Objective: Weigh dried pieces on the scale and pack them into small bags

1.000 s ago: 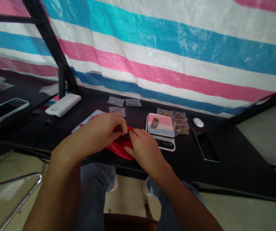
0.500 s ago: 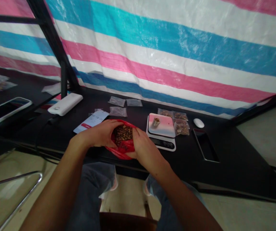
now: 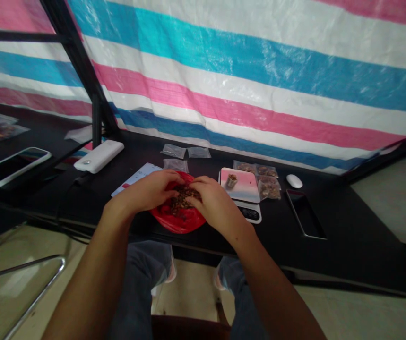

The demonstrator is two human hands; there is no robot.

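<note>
A red plastic bag point(image 3: 177, 224) sits with its mouth spread wide at the desk's front edge. Small brown dried pieces point(image 3: 181, 197) fill the opening. My left hand point(image 3: 155, 190) is curled over the bag's left rim, its thumb reaching inside. Over the right side of the mouth, my right hand point(image 3: 217, 204) has thumb and fingers apart, close to the brown pieces. Right of the bag, a white kitchen scale point(image 3: 240, 185) carries a small cup point(image 3: 231, 180) with brown contents. My right forearm and hand partly cover the scale's front.
Small clear bags point(image 3: 175, 165) lie behind the red bag; filled ones point(image 3: 269, 187) sit beside the scale. A phone point(image 3: 135, 178) with a lit screen is partly behind my left hand. A dark phone point(image 3: 305, 214), a white mouse point(image 3: 294, 181) and a white power bank point(image 3: 99, 156) are also here.
The red bag's mouth is spread wider, with more of its front showing. My right hand has moved from the bag's front rim up over the brown pieces. The view has shifted slightly.
</note>
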